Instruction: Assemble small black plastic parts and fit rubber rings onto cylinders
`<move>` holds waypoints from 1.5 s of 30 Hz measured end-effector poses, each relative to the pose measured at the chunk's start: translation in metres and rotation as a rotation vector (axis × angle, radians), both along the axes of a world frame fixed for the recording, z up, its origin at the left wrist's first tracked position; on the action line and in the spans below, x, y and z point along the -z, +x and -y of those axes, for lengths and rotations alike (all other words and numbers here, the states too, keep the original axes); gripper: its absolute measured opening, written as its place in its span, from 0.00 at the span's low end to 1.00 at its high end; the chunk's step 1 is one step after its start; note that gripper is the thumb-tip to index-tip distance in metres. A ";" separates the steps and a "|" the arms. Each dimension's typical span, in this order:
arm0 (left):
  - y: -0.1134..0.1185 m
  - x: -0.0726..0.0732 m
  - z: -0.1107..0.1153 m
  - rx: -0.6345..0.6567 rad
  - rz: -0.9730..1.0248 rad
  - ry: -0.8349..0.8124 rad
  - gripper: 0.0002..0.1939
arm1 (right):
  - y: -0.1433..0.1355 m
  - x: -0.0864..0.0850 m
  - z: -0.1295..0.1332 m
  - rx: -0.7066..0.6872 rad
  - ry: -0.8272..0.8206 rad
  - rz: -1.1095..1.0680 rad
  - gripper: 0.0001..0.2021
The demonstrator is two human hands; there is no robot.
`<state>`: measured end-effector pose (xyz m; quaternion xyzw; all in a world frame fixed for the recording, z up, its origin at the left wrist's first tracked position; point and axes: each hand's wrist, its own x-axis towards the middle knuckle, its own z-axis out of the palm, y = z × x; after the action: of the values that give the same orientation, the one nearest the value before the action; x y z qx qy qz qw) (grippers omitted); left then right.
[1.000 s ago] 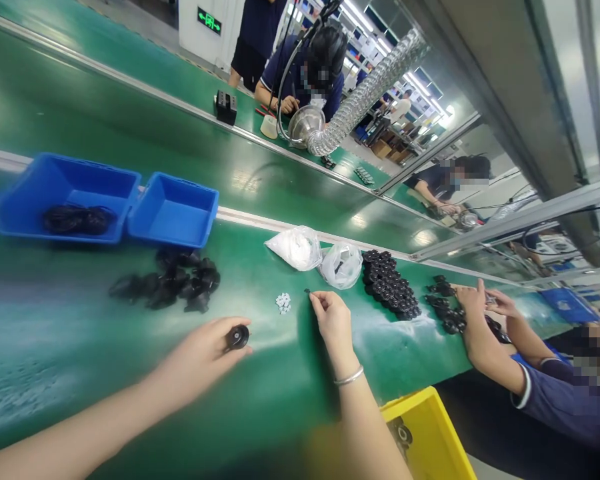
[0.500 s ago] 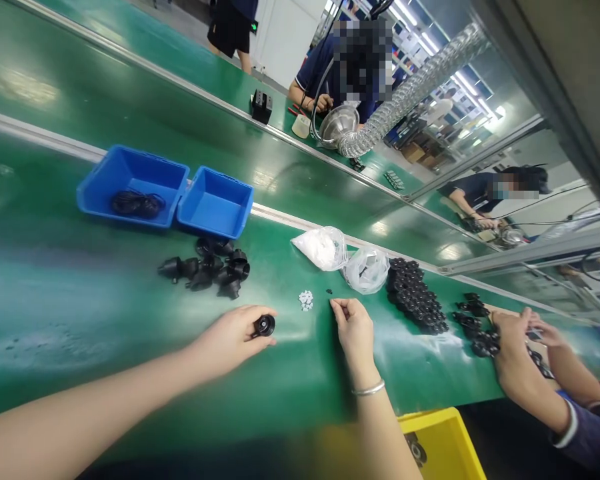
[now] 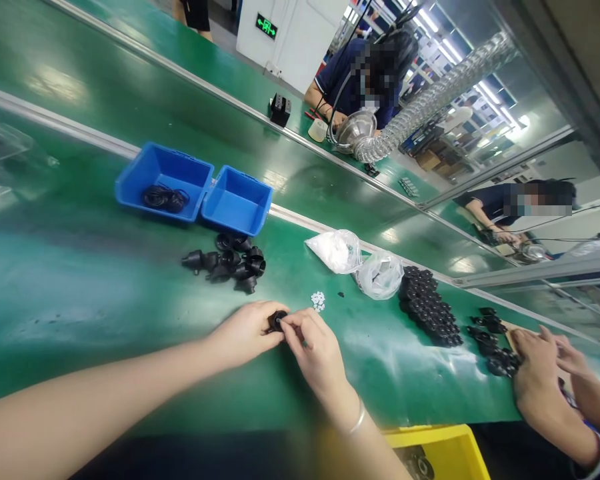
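At the centre of the green bench [image 3: 380, 373], the left hand [image 3: 247, 333] curls around a small round black part [image 3: 277, 320], thumb and fingers closed on its sides. The right hand [image 3: 316, 343] meets it from four o'clock, thumb and forefinger pinched together at the part's open face; whether they grip a tiny piece cannot be told. These fingertips block much of the opening from view.

Clock directions run from the black part. Toward eleven o'clock, near the left hand, lies a loose pile of black housings [image 3: 227, 263]. Beyond it, at ten to eleven, sit two blue bins side by side: the larger blue bin [image 3: 193, 175] holds a coil of black cable [image 3: 165, 198], and the smaller blue bin [image 3: 237, 200] is at its right. Pale little pieces [image 3: 318, 301] cluster at two o'clock, close to the right hand, with a tiny dark piece [image 3: 341, 294] just past them. A white-filled bag [image 3: 337, 251] and a clear bag [image 3: 380, 275] stand behind, between one and three, along the metal rail [image 3: 293, 215].

At three o'clock are packed black parts [image 3: 430, 307], then a co-worker's hands [image 3: 537, 360] farther out. Toward four, the right forearm partly covers a yellow bin [image 3: 467, 453].
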<state>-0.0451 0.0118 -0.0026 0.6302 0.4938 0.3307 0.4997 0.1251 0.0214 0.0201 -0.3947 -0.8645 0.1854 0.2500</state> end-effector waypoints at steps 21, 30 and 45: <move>-0.001 0.012 -0.007 -0.041 0.182 -0.157 0.20 | 0.014 0.025 0.013 -0.055 -0.050 0.085 0.26; -0.001 0.010 -0.007 -0.054 0.161 -0.153 0.19 | 0.014 0.024 0.013 -0.066 -0.037 0.106 0.26; -0.002 0.006 -0.008 -0.051 0.094 -0.114 0.21 | 0.013 0.025 0.014 -0.065 0.016 0.194 0.29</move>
<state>-0.0473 0.0194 -0.0084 0.5718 0.5038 0.3436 0.5488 0.1386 0.0072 -0.0054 -0.3806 -0.8984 0.1473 0.1621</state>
